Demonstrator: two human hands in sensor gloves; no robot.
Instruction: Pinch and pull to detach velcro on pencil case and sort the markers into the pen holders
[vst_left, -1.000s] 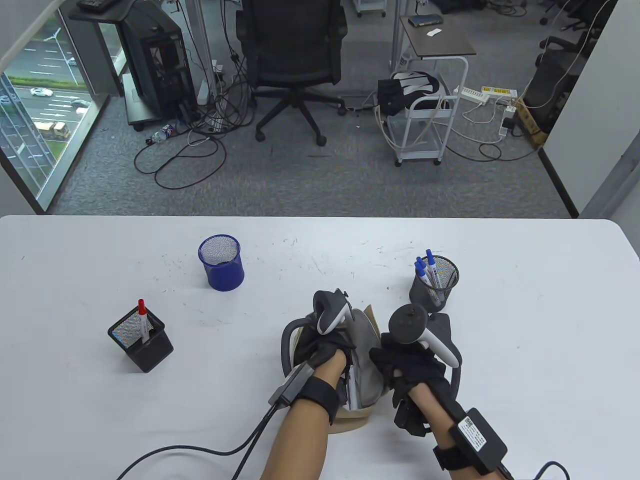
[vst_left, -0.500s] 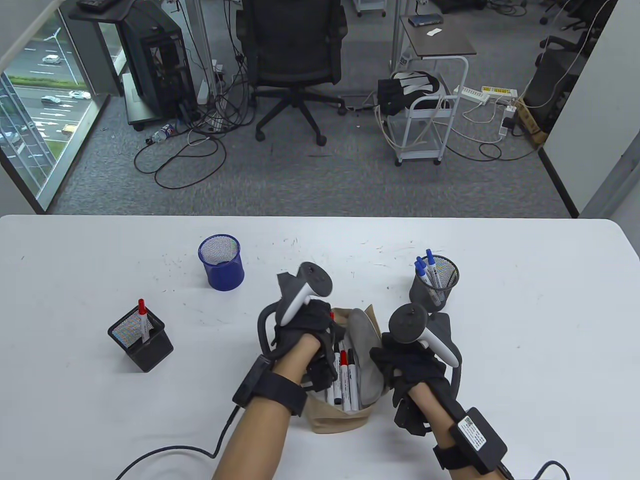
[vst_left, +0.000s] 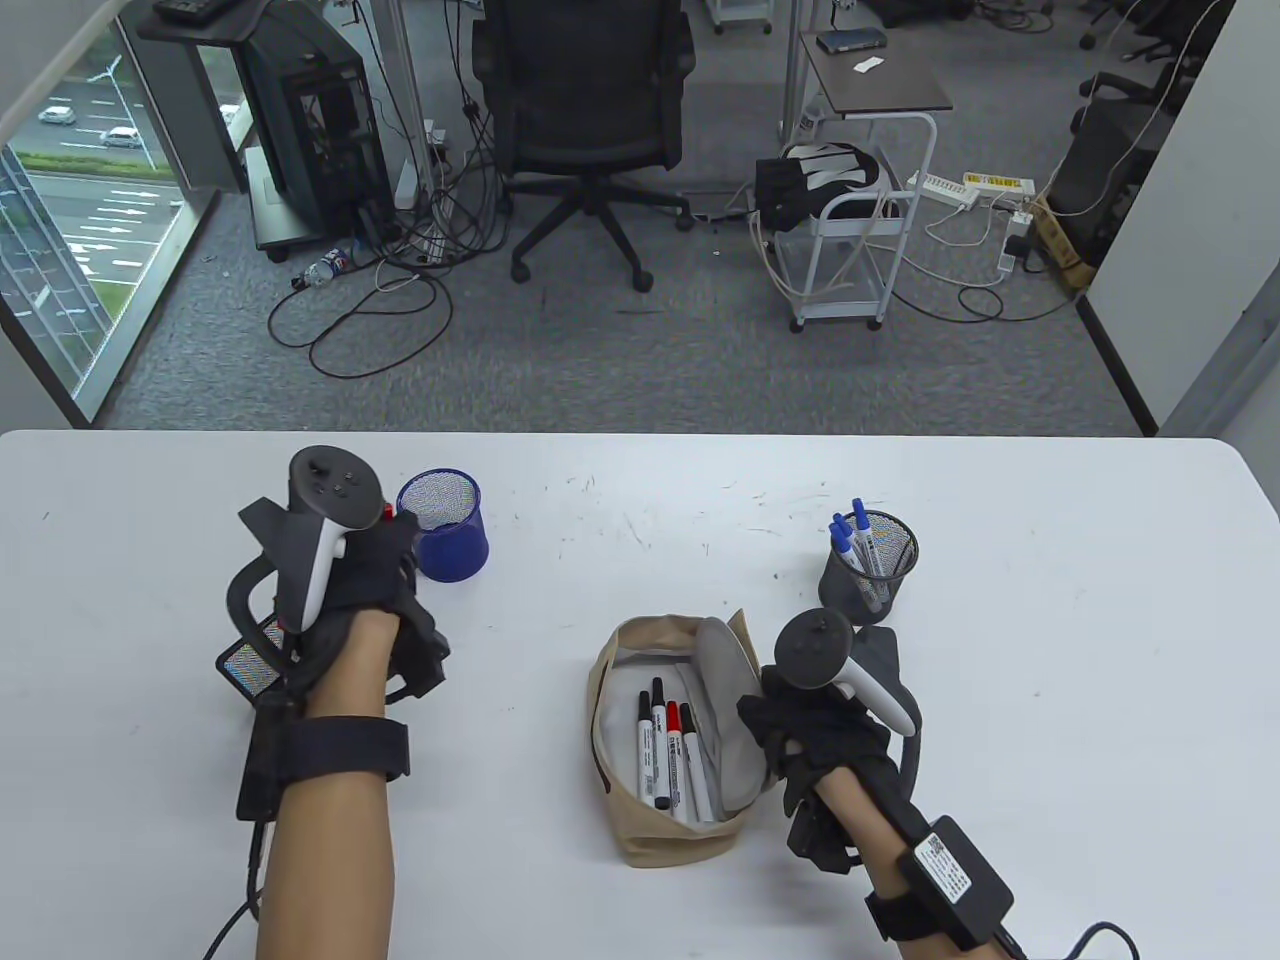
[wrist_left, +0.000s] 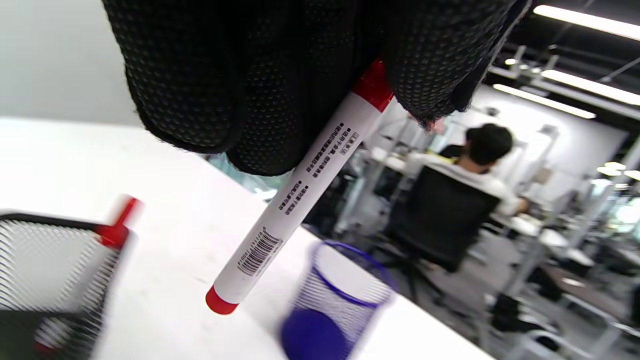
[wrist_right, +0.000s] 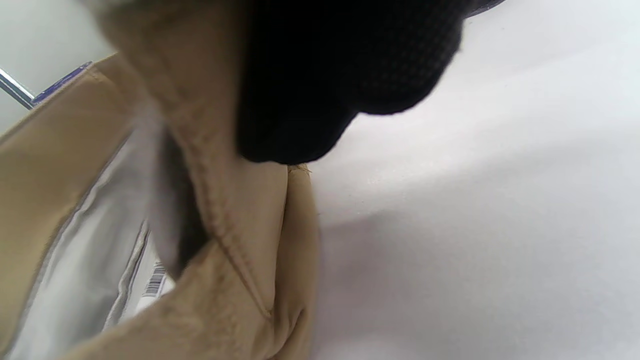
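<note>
Only the left wrist view shows what the left hand (vst_left: 340, 590) grips: a red-capped marker (wrist_left: 295, 192), white-barrelled with a barcode, pinched under the fingertips (wrist_left: 190, 95) and slanting down beyond them toward the black holder (wrist_left: 45, 280) and blue holder (wrist_left: 340, 310). The right hand (vst_left: 815, 735) pinches the tan pencil case (vst_left: 660, 840) by its rim, the cloth folded under its fingers (wrist_right: 345, 80) in the right wrist view. From above, the case gapes beside that hand, three markers (vst_left: 672, 755) lying inside.

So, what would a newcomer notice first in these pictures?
Probably the open tan pencil case near the table's front, with markers lying inside. Then the left hand, pinching a red marker between the black square holder and the blue holder.
</note>
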